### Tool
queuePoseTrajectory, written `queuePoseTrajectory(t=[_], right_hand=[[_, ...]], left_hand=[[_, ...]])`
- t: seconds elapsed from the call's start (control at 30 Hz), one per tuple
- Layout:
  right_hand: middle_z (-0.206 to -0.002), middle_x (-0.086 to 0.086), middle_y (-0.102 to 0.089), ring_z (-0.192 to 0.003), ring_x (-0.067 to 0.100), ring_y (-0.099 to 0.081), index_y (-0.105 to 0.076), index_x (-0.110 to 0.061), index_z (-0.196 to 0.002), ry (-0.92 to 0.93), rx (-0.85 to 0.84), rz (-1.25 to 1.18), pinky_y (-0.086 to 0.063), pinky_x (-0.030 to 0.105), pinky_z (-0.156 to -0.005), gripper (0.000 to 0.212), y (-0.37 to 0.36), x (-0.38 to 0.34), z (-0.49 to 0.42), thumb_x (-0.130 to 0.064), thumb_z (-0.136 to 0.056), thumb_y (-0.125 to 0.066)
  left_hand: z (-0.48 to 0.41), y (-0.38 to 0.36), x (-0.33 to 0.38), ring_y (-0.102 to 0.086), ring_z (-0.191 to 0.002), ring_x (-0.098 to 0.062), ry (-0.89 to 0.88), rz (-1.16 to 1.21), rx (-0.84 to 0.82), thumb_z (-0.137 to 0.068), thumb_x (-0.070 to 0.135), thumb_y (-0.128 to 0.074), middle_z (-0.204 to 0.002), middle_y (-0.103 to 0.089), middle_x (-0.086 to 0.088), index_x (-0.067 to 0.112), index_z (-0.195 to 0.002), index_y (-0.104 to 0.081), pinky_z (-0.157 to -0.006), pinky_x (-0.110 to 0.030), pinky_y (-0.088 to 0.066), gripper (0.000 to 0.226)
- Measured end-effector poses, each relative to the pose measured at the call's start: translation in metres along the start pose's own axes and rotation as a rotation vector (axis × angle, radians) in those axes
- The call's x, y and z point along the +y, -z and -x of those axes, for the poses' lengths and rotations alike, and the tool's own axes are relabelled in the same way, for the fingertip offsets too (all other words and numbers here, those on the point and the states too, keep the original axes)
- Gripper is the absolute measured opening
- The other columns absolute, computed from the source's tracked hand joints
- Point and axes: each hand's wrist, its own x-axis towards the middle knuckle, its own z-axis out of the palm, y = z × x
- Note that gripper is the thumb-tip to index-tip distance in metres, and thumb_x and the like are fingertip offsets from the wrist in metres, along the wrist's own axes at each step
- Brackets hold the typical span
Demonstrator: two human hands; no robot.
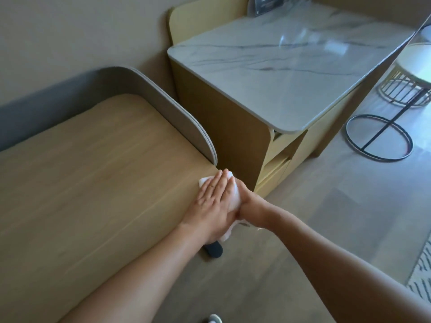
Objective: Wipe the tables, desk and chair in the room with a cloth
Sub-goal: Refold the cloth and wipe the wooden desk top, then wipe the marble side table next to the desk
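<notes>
White cloth (233, 194) lengthwise along desk (93, 183) edge, under flat left hand (213, 203), right hand (248, 206) grip around it.

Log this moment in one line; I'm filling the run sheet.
step: wiping desk edge | left hand: flat on cloth | right hand: gripping cloth at desk edge | marble table: untouched

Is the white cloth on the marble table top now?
No, the white cloth lies at the right edge of the wooden desk, under the left hand, not on the marble table top.
</notes>
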Motion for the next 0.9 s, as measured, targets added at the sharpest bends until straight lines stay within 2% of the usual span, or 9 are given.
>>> queuePoseTrajectory(t=[0.03,0.1,0.27,0.37,0.47,0.53,0.63,0.77,0.9], right_hand=[[-0.13,-0.013,-0.052,-0.124,0.0,-0.055,-0.031,-0.033,-0.144,-0.011,0.013,-0.11,-0.049,0.015,-0.095,0.076,-0.002,-0.001,0.002,0.003,-0.089,-0.07],[-0.115,-0.014,-0.06,-0.109,0.006,-0.061,-0.045,-0.038,-0.13,-0.048,0.038,-0.305,-0.054,0.015,-0.083,0.057,-0.008,-0.001,0.006,0.003,-0.094,-0.062],[-0.11,0.0,-0.073,-0.104,0.022,-0.069,-0.063,-0.032,-0.129,-0.223,0.223,-0.443,-0.059,0.049,-0.092,0.042,-0.01,-0.005,0.005,-0.006,-0.101,-0.047],[-0.11,-0.006,-0.069,-0.105,0.018,-0.067,-0.062,-0.028,-0.13,-0.257,0.322,-0.303,-0.058,0.044,-0.095,0.044,-0.008,-0.017,0.016,-0.002,-0.098,-0.046],[-0.124,-0.003,-0.063,-0.114,0.02,-0.063,-0.054,-0.027,-0.14,-0.202,0.408,-0.024,-0.053,0.039,-0.1,0.044,-0.001,-0.029,0.028,-0.011,-0.098,-0.054],[-0.13,0.001,-0.06,-0.115,0.022,-0.061,-0.045,-0.034,-0.147,-0.186,0.434,0.081,-0.053,0.042,-0.099,0.053,0.01,-0.046,0.037,-0.016,-0.098,-0.055],[-0.135,0.0,-0.061,-0.117,0.023,-0.06,-0.039,-0.039,-0.151,-0.095,0.466,0.206,-0.054,0.042,-0.096,0.067,0.03,-0.074,0.052,-0.009,-0.093,-0.055],[-0.139,0.003,-0.054,-0.113,0.031,-0.06,-0.033,-0.034,-0.156,0.025,0.531,0.385,-0.054,0.044,-0.089,0.076,0.066,-0.095,0.082,-0.003,-0.091,-0.055],[-0.14,0.004,-0.048,-0.101,0.038,-0.06,-0.029,-0.034,-0.156,0.047,0.546,0.568,-0.053,0.044,-0.082,0.079,0.108,-0.104,0.114,-0.003,-0.088,-0.056]], left_hand=[[-0.005,0.001,-0.002,0.026,-0.152,-0.025,-0.012,0.032,0.009,-0.103,0.045,-0.029,-0.164,0.027,-0.012,0.008,-0.156,0.019,-0.125,-0.043,0.01,0.08],[-0.012,0.001,-0.007,0.021,-0.153,-0.023,-0.039,0.064,0.013,-0.098,0.049,-0.017,-0.167,0.019,-0.01,0.01,-0.159,0.011,-0.124,-0.039,0.014,0.077],[-0.029,0.016,-0.018,0.008,-0.155,-0.018,-0.066,0.123,-0.091,-0.09,0.059,-0.002,-0.17,-0.002,-0.004,0.016,-0.161,-0.008,-0.123,-0.034,0.014,0.084],[-0.029,0.029,-0.019,-0.004,-0.155,-0.014,-0.018,0.231,-0.083,-0.099,0.058,-0.027,-0.168,-0.016,0.002,0.021,-0.16,-0.021,-0.122,-0.03,0.008,0.071],[-0.028,0.049,-0.021,-0.015,-0.153,-0.019,0.049,0.366,-0.163,-0.094,0.057,-0.051,-0.167,-0.017,0.003,0.031,-0.157,-0.024,-0.122,-0.039,-0.014,0.073],[-0.031,0.072,-0.019,-0.033,-0.144,-0.023,0.099,0.473,-0.145,-0.087,0.06,-0.06,-0.16,-0.031,0.003,0.035,-0.151,-0.028,-0.114,-0.041,-0.026,0.076],[-0.034,0.107,-0.013,-0.047,-0.119,-0.013,0.192,0.79,-0.152,-0.077,0.061,-0.074,-0.136,-0.05,0.015,0.044,-0.149,-0.025,-0.106,-0.039,-0.039,0.089],[-0.038,0.137,-0.008,-0.053,-0.126,-0.008,0.188,1.268,-0.109,-0.063,0.064,-0.085,-0.139,-0.053,0.01,0.045,-0.153,-0.027,-0.101,-0.035,-0.053,0.109],[-0.045,0.177,0.016,-0.064,-0.11,-0.011,0.176,1.365,0.027,-0.085,0.052,-0.072,-0.118,-0.067,0.007,0.028,-0.13,-0.059,-0.078,-0.018,-0.054,0.053]])
